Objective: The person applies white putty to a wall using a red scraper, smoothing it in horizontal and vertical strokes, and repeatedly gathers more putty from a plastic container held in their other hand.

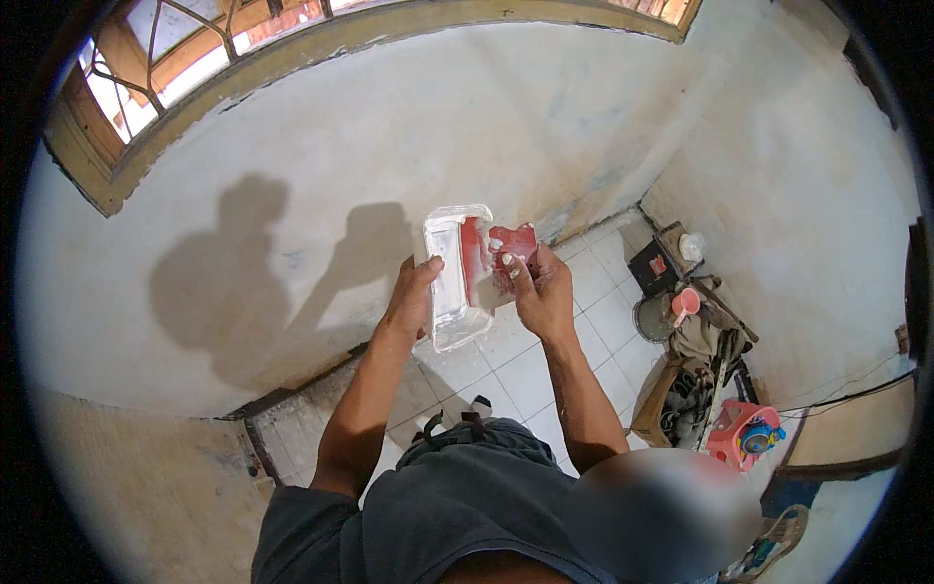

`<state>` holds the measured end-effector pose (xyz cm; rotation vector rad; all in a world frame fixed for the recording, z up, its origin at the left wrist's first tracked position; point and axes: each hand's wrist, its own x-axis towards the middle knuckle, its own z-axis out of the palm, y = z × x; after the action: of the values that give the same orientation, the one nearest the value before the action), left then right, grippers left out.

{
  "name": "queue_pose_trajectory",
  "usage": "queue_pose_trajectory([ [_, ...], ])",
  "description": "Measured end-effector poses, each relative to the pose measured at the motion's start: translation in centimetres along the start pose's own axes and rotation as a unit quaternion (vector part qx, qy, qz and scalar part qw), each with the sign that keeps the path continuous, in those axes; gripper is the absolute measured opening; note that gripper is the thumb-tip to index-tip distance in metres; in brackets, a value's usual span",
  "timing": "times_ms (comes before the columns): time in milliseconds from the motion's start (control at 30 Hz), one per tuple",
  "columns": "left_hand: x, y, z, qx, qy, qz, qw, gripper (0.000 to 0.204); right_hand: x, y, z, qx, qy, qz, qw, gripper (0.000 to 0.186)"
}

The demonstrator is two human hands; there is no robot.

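Observation:
My left hand [413,292] grips the side of a white-smeared, clear plastic container [448,321], held upright in front of me with a reddish strip [470,258] showing along its right part. Beside it, my right hand [542,297] is closed on a red flat scraper [516,238] coated in places with white paste, its thumb pressed on the face. The scraper is at the container's right edge; whether they touch I cannot tell. White residue marks both thumbs.
A stained wall [341,127] faces me below a grilled window [185,49]. On the tiled floor [506,380] at right are a black box [644,273], a bucket [652,321], a pink dipper [686,302], a cluttered cardboard box [657,399] and a pink stool [730,428] holding a blue object [759,438].

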<state>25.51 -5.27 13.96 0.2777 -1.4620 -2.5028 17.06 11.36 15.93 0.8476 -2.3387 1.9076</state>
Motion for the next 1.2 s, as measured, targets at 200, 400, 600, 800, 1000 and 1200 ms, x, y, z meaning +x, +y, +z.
queue_pose_trajectory([
  [200,1.7,-1.3,-1.1,-0.035,0.005,-0.032,0.999,0.066,1.1,1.2,0.3,0.083,-0.023,0.046,0.995,0.016],
  [400,2.7,-2.9,-1.1,-0.023,0.019,0.010,0.999,0.063,2.1,2.7,0.9,0.165,0.003,0.115,0.979,0.016],
  [600,2.8,-3.7,-1.2,-0.043,0.000,-0.023,0.999,0.062,2.2,4.0,0.9,0.227,0.001,0.192,0.955,0.015],
  [800,3.0,-4.4,-0.9,-0.096,0.001,-0.016,0.995,0.060,2.6,4.5,0.6,0.273,-0.029,0.237,0.932,0.014],
  [1000,3.5,-5.3,-0.3,-0.148,0.014,-0.058,0.987,0.060,2.3,5.1,0.9,0.244,-0.054,0.245,0.937,0.017],
  [1200,2.5,-4.1,-0.3,-0.113,0.015,-0.069,0.991,0.065,2.0,2.1,0.4,-0.029,-0.009,0.075,0.997,0.018],
])
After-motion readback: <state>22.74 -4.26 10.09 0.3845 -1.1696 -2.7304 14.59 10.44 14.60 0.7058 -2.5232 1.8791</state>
